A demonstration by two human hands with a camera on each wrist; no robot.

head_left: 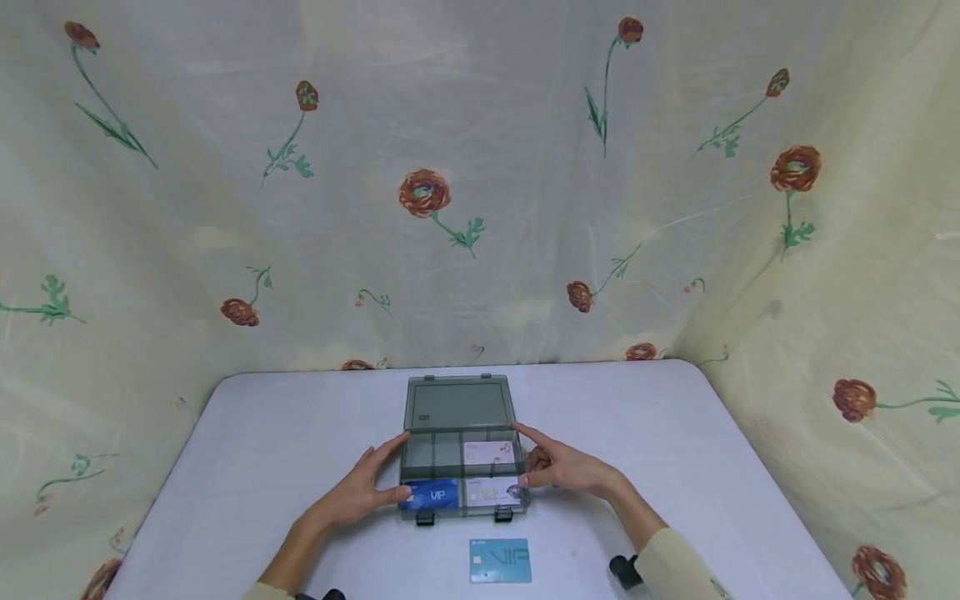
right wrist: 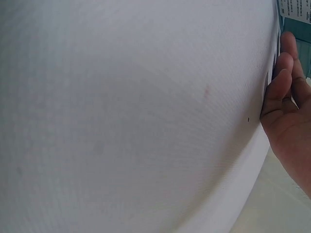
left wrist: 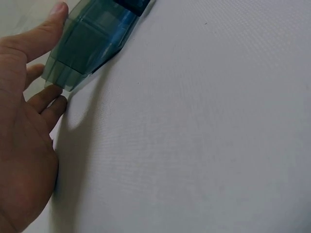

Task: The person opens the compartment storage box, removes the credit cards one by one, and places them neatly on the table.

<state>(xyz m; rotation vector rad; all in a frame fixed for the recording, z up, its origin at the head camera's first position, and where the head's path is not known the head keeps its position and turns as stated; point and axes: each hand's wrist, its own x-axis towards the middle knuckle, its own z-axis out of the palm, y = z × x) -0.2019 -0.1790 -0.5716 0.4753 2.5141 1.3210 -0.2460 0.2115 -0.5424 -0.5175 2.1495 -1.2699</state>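
On the table lies a translucent dark green compartment box (head_left: 447, 454), its lid (head_left: 460, 403) laid back. Inside are a dark blue VIP card (head_left: 435, 495) at front left, a whitish card (head_left: 487, 492) at front right and a pinkish-white card (head_left: 487, 452) at back right. My left hand (head_left: 356, 493) spreads along the box's left side, thumb over the blue card's edge and index finger near the hinge. Along the right side, my right hand (head_left: 572, 467) reaches its index finger to the hinge corner, with the thumb at the whitish card's edge.
A teal VIP card (head_left: 500, 561) lies flat in front of the box. Two dark latches stick out at the box's front, one of them a black latch (head_left: 425, 518). Flower-patterned cloth (head_left: 510, 275) hangs behind and beside the white table (head_left: 315, 417).
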